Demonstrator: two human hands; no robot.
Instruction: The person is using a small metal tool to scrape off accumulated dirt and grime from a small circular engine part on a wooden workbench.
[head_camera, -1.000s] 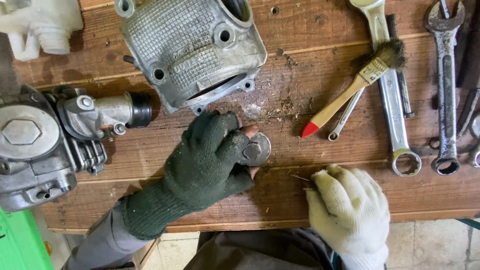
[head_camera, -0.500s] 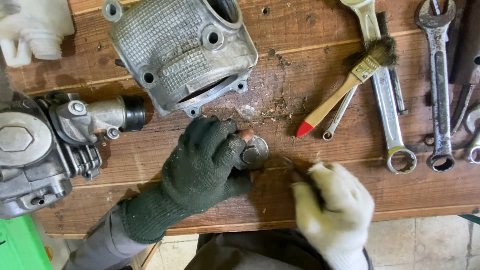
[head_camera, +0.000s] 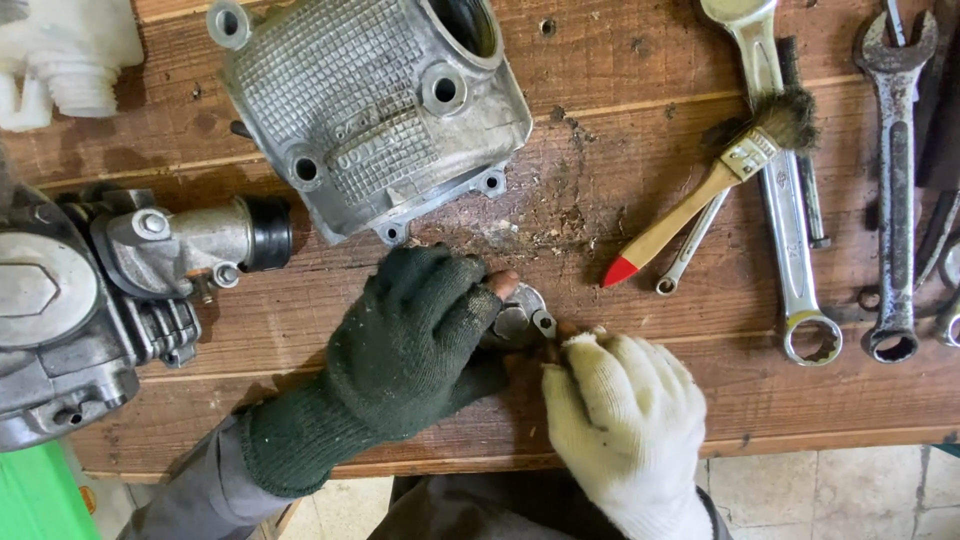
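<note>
Left hand (head_camera: 415, 335), dark green fingerless glove, pins small round metal part (head_camera: 522, 320) flat on wooden bench (head_camera: 300, 320); fingers closed over it, hiding most of part. Right hand (head_camera: 625, 420), white glove, at part's 5 o'clock, fingertips touching its edge; what it grips cannot be told. Ribbed cast cover (head_camera: 370, 110) at 11 o'clock. Red-tipped brush (head_camera: 700, 195) at 2 o'clock, over spanners (head_camera: 790, 230). Engine assembly (head_camera: 90, 310) at 9 o'clock, cut off by frame.

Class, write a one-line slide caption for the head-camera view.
Green-gloved left hand and white-gloved right hand meet at a small metal part on a wooden workbench.
</note>
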